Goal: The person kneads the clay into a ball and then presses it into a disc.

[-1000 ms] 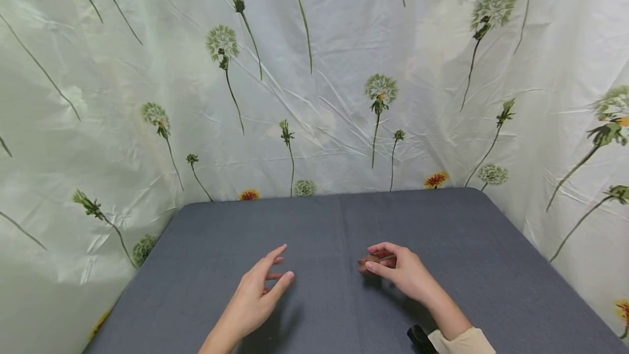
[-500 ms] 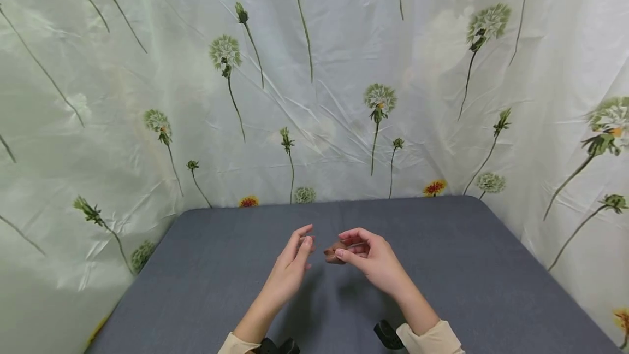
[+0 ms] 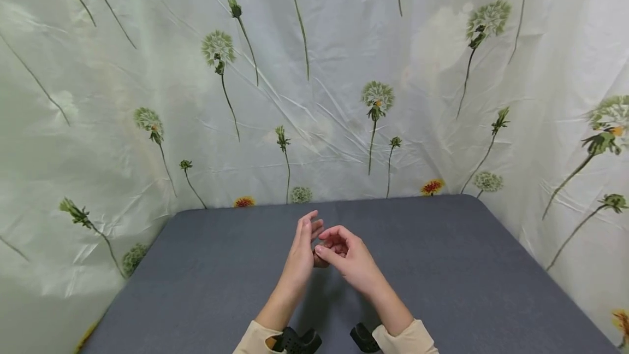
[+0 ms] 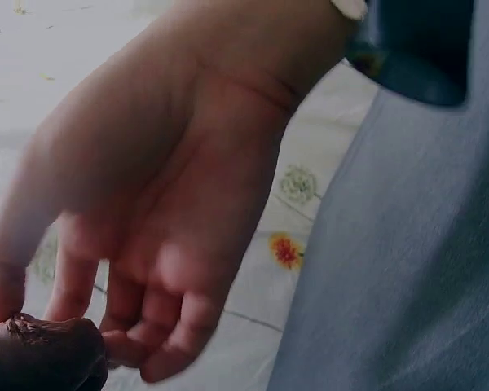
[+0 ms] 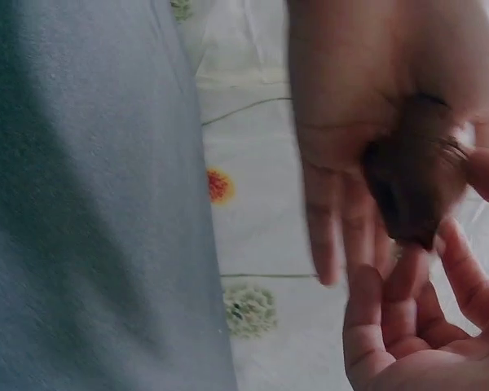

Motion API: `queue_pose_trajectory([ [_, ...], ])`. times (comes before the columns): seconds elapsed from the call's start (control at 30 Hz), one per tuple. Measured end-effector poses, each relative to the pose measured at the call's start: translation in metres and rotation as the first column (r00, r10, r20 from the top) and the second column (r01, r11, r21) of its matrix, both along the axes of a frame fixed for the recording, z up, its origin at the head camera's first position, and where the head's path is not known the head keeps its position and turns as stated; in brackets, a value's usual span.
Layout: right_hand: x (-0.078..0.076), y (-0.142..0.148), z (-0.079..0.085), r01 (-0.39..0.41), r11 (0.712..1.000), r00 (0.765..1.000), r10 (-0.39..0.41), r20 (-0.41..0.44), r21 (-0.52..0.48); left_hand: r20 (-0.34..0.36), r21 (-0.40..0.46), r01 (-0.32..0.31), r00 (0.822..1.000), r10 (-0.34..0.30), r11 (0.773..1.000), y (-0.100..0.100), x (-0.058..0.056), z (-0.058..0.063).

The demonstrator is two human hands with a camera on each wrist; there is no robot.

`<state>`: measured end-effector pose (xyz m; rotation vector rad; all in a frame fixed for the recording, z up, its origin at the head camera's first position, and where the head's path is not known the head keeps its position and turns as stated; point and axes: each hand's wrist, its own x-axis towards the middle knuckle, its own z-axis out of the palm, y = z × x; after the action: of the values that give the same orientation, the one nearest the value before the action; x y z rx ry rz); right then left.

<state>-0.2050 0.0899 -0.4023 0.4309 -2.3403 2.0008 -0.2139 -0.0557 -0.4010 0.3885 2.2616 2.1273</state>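
Note:
A small, lumpy, dark-brown object (image 3: pixel 320 261) with a smooth, rounded surface is held above the table between my two hands. My right hand (image 3: pixel 351 258) pinches it between thumb and fingertips. My left hand (image 3: pixel 301 253) stands upright beside it, palm turned to it, fingers extended. In the right wrist view the brown object (image 5: pixel 420 175) overlaps the left palm, with right fingers (image 5: pixel 464 277) curled below it. The left wrist view has the brown object (image 4: pixel 45 358) at the lower left corner, right at the left fingertips. Its exact kind I cannot tell.
A dark grey cloth-covered table (image 3: pixel 221 266) spreads beneath both hands. Behind it and along the sides hangs a pale curtain (image 3: pixel 314 97) printed with dandelions. Each wrist wears a black strap device (image 3: pixel 365 337) near the cream sleeve (image 3: pixel 405 337).
Both hands have come together over the table's middle. My right hand carried the brown object leftward, while my left hand moved right and turned its palm to it.

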Motion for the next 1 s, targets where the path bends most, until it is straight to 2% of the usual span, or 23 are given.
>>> queue_pose_trajectory([
  [0.2,0.002,-0.023,-0.010,0.079,0.993,0.997,-0.080,-0.007,-0.090,-0.078,-0.037,-0.048,0.996,0.045,0.998,0.015,0.011,0.002],
  [0.3,0.002,-0.028,-0.014,0.071,0.988,0.996,-0.078,-0.046,-0.134,-0.118,-0.061,-0.084,0.990,0.076,0.995,0.024,0.015,0.001],
  [0.4,0.003,-0.032,-0.018,0.038,0.978,0.998,-0.049,-0.046,-0.203,-0.147,-0.092,-0.125,0.983,0.111,0.988,0.029,0.018,0.000],
  [0.47,0.005,-0.035,-0.022,0.013,0.972,0.999,-0.023,-0.040,-0.233,-0.156,-0.093,-0.148,0.979,0.132,0.985,0.028,0.018,0.000],
  [0.57,0.009,-0.042,-0.024,-0.010,0.972,0.998,-0.004,-0.058,-0.234,-0.142,-0.067,-0.148,0.980,0.137,0.987,0.023,0.013,0.000],
  [0.63,0.012,-0.043,-0.022,0.002,0.976,0.995,-0.023,-0.094,-0.220,-0.096,-0.035,-0.111,0.990,0.107,0.993,0.019,0.009,-0.001],
  [0.7,0.013,-0.042,-0.017,0.021,0.977,0.991,-0.048,-0.123,-0.214,-0.033,0.006,-0.041,0.999,0.041,0.999,0.017,0.007,-0.003],
  [0.8,0.011,-0.034,-0.010,0.039,0.976,0.986,-0.072,-0.148,-0.215,0.033,0.061,0.057,0.998,-0.059,0.996,0.021,0.008,-0.005],
  [0.87,0.008,-0.029,-0.007,0.037,0.977,0.986,-0.069,-0.151,-0.210,0.047,0.085,0.108,0.993,-0.113,0.991,0.025,0.012,-0.005],
  [1.0,0.002,-0.021,-0.009,0.017,0.980,0.990,-0.044,-0.131,-0.200,0.018,0.090,0.166,0.986,-0.168,0.982,0.029,0.022,-0.002],
])
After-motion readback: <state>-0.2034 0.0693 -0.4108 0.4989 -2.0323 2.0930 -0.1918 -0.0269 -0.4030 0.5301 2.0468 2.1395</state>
